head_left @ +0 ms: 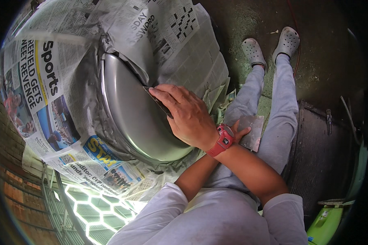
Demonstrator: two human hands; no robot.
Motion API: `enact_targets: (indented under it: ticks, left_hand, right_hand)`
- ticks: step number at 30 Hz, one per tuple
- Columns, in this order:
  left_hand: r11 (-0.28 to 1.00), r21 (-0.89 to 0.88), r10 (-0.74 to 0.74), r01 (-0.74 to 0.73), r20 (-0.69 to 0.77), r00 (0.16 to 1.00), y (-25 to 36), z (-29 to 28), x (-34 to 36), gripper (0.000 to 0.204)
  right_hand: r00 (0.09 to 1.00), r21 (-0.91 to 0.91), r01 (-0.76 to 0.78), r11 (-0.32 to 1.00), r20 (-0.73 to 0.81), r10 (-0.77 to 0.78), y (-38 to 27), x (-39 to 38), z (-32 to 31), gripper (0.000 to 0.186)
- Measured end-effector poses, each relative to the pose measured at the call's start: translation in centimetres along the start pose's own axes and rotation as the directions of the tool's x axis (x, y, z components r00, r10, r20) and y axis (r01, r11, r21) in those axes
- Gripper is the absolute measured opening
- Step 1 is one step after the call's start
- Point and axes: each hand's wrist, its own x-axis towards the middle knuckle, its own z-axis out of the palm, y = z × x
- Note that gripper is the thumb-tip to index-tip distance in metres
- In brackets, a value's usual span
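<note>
My forearms cross, with the right one over the left. My right hand [188, 114], wearing a red wristwatch [223, 141], is closed on a thin dark flat piece [161, 104]. That piece lies along the upper right side of a smooth silver curved panel [137, 108]; the hand hides part of both. My left hand [240, 131] reaches out beneath the right wrist, near my lap. Its fingers hold a thin square grey plate [252, 134] with a smudged face. Most of the left palm is covered by the right wrist.
Newspaper sheets [61, 94] surround the silver panel as masking. My legs [278, 110] extend to the upper right, ending in grey clogs [288, 41] on a dark floor. A red cable [297, 49] runs beyond them. Hexagonal lights [98, 212] glow lower left; a green container [325, 224] stands lower right.
</note>
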Motion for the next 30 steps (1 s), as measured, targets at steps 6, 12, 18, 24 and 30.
enact_targets:
  ticks: [6,12,18,24,30]
  left_hand:
    - [0.997,0.032,-0.066,0.066,0.004,0.998,0.9,-0.1,-0.2,0.086]
    - [0.997,-0.077,0.025,-0.022,0.047,0.999,0.1,-0.2,0.1,0.082]
    - [0.984,-0.178,0.04,-0.033,0.04,0.998,-2.1,0.1,0.9,0.075]
    - [0.998,-0.056,0.008,-0.006,0.033,0.999,-3.5,-0.4,1.9,0.078]
    - [0.976,0.199,-0.063,0.085,-0.115,0.991,-1.8,-0.2,0.9,0.084]
  right_hand:
    - [0.997,-0.13,0.072,0.989,-0.025,-0.075,1.2,-0.3,1.6,0.071]
    - [0.99,-0.24,0.118,0.964,-0.051,-0.133,1.3,-0.3,2.8,0.07]
    - [0.981,-0.399,0.162,0.902,-0.032,-0.19,2.3,-0.7,4.2,0.062]
    - [0.982,-0.391,0.177,0.903,0.01,-0.188,2.8,-0.7,3.3,0.064]
    - [0.981,-0.361,0.175,0.916,-0.018,-0.195,2.9,-0.3,3.5,0.065]
